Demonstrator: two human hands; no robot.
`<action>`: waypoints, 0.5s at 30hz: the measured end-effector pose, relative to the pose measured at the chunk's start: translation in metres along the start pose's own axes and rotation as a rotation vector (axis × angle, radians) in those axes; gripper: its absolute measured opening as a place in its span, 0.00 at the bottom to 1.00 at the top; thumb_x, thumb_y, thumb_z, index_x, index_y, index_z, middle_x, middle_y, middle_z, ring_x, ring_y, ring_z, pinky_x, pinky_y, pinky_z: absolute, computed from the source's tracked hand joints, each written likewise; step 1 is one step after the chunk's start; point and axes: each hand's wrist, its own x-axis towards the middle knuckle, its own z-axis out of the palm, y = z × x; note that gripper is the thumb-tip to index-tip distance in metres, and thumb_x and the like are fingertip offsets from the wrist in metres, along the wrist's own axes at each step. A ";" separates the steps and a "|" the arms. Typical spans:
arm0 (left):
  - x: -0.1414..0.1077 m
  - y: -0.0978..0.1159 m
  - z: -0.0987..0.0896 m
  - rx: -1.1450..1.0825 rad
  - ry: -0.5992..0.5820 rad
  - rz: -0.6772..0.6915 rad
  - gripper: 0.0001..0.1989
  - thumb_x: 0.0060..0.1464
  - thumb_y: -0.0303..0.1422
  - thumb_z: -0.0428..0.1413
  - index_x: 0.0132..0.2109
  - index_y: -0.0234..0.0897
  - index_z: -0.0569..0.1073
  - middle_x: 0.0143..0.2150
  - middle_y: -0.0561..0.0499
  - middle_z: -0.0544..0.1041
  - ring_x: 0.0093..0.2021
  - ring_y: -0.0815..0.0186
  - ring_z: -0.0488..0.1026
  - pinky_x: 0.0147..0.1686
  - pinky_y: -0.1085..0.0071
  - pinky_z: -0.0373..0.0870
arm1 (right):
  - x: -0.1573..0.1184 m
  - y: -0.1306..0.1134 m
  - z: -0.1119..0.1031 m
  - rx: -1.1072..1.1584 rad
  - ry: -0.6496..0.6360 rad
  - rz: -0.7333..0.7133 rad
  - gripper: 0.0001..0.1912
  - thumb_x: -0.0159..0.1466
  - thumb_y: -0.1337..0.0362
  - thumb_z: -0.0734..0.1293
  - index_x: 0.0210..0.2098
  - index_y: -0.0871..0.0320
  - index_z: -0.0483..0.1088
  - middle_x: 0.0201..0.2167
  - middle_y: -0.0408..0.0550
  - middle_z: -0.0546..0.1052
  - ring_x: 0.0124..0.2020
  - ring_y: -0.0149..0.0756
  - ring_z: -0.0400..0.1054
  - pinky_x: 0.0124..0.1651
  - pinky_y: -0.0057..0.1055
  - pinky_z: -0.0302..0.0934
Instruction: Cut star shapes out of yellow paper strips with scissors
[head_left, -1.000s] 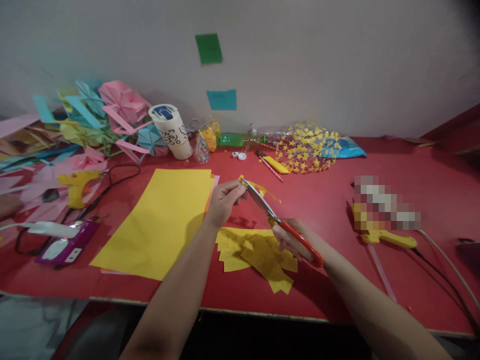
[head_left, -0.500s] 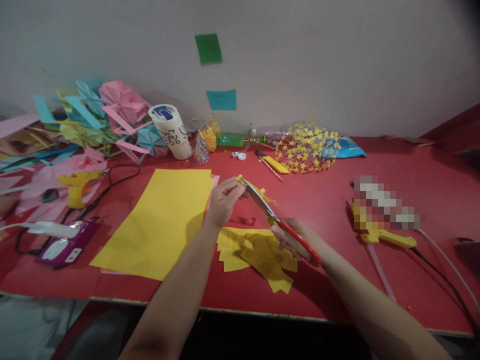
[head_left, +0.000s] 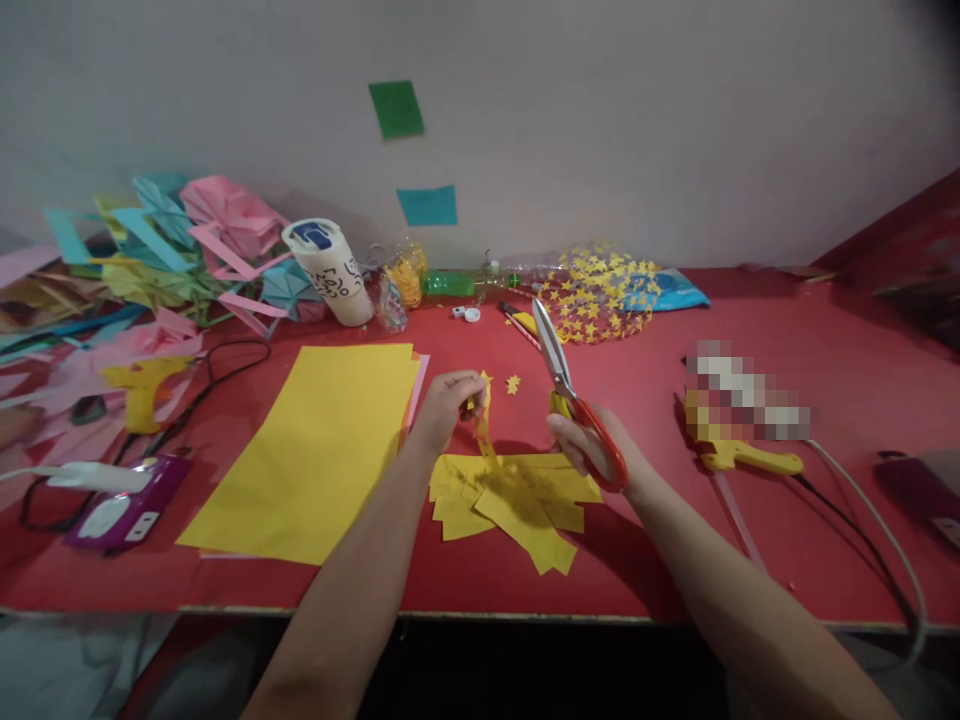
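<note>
My left hand (head_left: 448,408) is closed, its fingertips pinching a small yellow paper piece; a narrow yellow strip (head_left: 485,430) runs down beside the fingers, with a pointed star shape at its top. My right hand (head_left: 581,440) is wrapped round the red handles of a pair of scissors (head_left: 559,360). Their blades point up and away, clear of the paper. Small yellow paper stars (head_left: 513,384) lie on the table between the hands. Below them is an overlapping pile of yellow paper pieces (head_left: 521,510).
Yellow sheets (head_left: 300,450) lie at left, near a purple power socket (head_left: 127,505) and a yellow glue gun (head_left: 146,385). Paper flowers (head_left: 225,220), a white tumbler (head_left: 330,270) and a star-covered clear bottle (head_left: 600,290) stand behind. Another glue gun (head_left: 750,458) is at right.
The scissors have moved off the paper at my left fingertips, swinging to the right and more upright. My left hand has lowered slightly. The camera view has shifted a little.
</note>
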 end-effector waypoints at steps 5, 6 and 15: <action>-0.003 -0.006 0.016 0.112 -0.183 -0.124 0.14 0.45 0.40 0.57 0.18 0.37 0.70 0.17 0.54 0.67 0.18 0.73 0.59 0.21 0.73 0.56 | 0.011 -0.005 0.003 0.046 0.105 -0.006 0.24 0.51 0.41 0.71 0.21 0.53 0.59 0.06 0.31 0.58 0.11 0.27 0.56 0.29 0.32 0.68; -0.003 -0.008 0.018 0.131 -0.205 -0.133 0.14 0.45 0.40 0.57 0.18 0.37 0.70 0.17 0.54 0.68 0.18 0.73 0.60 0.21 0.73 0.57 | 0.013 -0.008 0.005 0.028 0.097 0.008 0.24 0.53 0.43 0.70 0.21 0.53 0.59 0.07 0.32 0.59 0.11 0.27 0.57 0.27 0.30 0.67; 0.001 -0.019 0.023 0.131 -0.174 -0.144 0.15 0.42 0.43 0.57 0.19 0.37 0.70 0.17 0.54 0.68 0.18 0.72 0.60 0.22 0.72 0.57 | 0.025 -0.025 0.014 -0.169 0.101 0.107 0.13 0.59 0.60 0.66 0.21 0.55 0.62 0.08 0.35 0.60 0.11 0.27 0.56 0.19 0.24 0.55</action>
